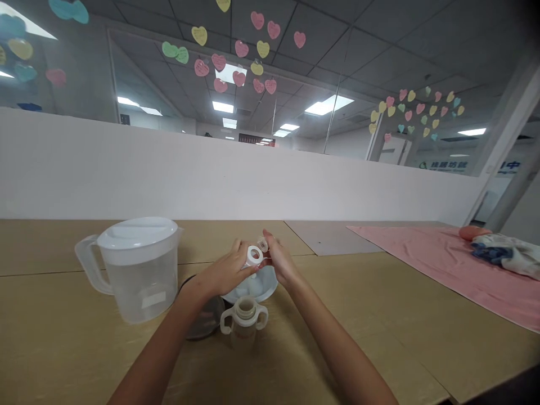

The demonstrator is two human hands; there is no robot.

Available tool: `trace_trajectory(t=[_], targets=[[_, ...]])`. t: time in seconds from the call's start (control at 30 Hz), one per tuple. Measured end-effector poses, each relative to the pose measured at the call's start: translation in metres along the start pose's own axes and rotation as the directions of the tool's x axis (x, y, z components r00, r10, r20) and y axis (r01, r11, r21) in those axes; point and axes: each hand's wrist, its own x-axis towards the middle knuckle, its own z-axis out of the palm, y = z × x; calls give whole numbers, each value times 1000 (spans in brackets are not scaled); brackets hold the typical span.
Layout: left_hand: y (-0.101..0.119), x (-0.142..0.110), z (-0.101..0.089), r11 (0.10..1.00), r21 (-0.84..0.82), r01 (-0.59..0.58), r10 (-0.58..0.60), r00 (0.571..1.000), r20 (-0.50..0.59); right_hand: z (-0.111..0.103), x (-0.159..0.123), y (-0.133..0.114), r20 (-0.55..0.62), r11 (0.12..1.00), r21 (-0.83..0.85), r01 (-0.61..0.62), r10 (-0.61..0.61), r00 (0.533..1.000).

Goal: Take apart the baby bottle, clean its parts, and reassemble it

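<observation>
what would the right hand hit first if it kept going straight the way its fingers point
Probably the white plastic ring held in the left hand, just ahead of the right hand, though depth is hard to judge from this view.

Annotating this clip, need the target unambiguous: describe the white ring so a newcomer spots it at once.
On the tan desk, find the clear lidded jug, then the pale bowl to its right. Just above it, the person's left hand holds a white plastic ring. It is open in the middle and larger than the small white piece held by the right hand.
</observation>
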Motion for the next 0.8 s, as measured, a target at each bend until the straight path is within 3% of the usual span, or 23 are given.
trace_trajectory(t=[0.1, 0.2, 0.33, 0.53, 0.6, 0.7, 0.73, 0.8], targets=[[-11, 4, 1, 981, 182, 71, -77, 997, 26, -23, -3, 20, -76, 937, -328, 115, -148, 986], [-26, 10, 7, 916, 369, 156, -214, 969, 121, -42, -7, 50, -6, 707, -675, 214, -295, 956], [-43, 19, 23, 863, 453, 222, -341, 918, 200, -48, -12, 77, 131, 495, -830, 259, -278, 952], [-54, 25, 37, 850, 460, 256, -388, 895, 219, -46, -13, 89, 166, 402, -874, 274, -284, 944], [-49, 22, 28, 854, 449, 261, -390, 894, 220, -47, -13, 90, 177, 402, -866, 297, -309, 934], [-34, 2, -10, 880, 390, 273, -353, 923, 150, -46, -14, 83, 123, 505, -809, 301, -355, 927], [-29, -9, -27, 910, 308, 277, -300, 953, 29, -46, -16, 79, 95, 550, -775, 311, -385, 918], [-23, -38, -64, 945, 171, 279, -232, 939, -253, -43, -25, 68, 63, 620, -687, 379, -469, 881]])
